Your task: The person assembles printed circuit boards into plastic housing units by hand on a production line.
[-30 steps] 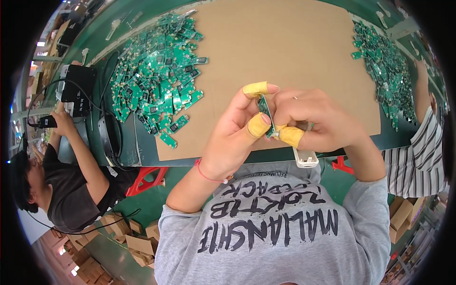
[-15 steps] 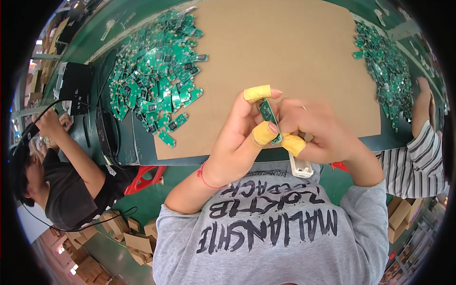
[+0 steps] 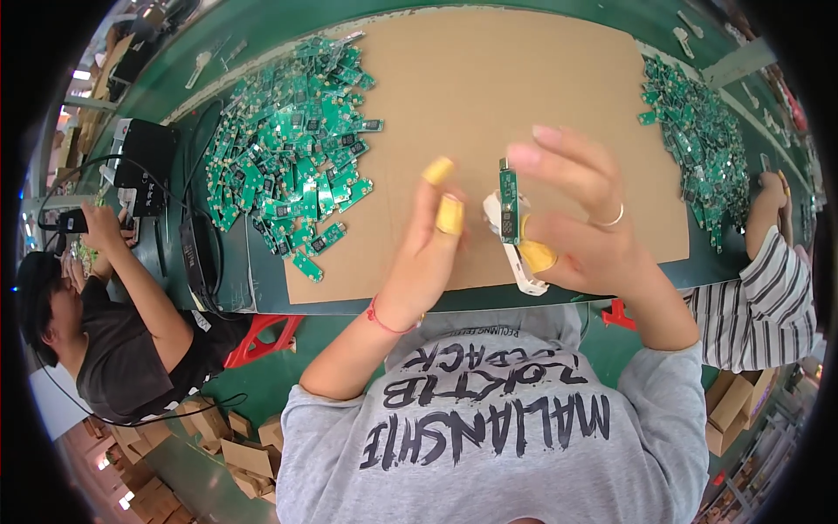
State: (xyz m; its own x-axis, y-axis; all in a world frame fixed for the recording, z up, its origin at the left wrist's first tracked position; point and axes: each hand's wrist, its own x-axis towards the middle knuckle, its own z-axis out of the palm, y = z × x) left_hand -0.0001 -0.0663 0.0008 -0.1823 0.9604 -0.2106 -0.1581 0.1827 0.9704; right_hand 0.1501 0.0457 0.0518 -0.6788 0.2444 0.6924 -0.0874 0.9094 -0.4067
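Note:
My right hand [image 3: 583,223] is closed on a narrow green circuit board [image 3: 509,205], held upright with its small metal connector at the top end. A white plastic piece [image 3: 524,271] shows behind and below the board in that same hand; how it is held is partly hidden. Smeared by motion, my left hand [image 3: 432,236] is off the board, to its left, with thumb and forefinger apart and nothing seen between them. Yellow tape wraps fingertips of both hands. Under them lies a brown cardboard sheet [image 3: 419,113].
A heap of green circuit boards [image 3: 292,148] lies on the left side of the sheet. Another heap [image 3: 698,144] lies at the right. A black box [image 3: 144,166] and cables stand at far left. A person sits on each side. Cardboard boxes [image 3: 249,458] are on the floor.
My left hand has let go of the circuit board and drawn left. The right hand now has the board, turned upright, and its fingers have lifted. The white piece has come up beside the board.

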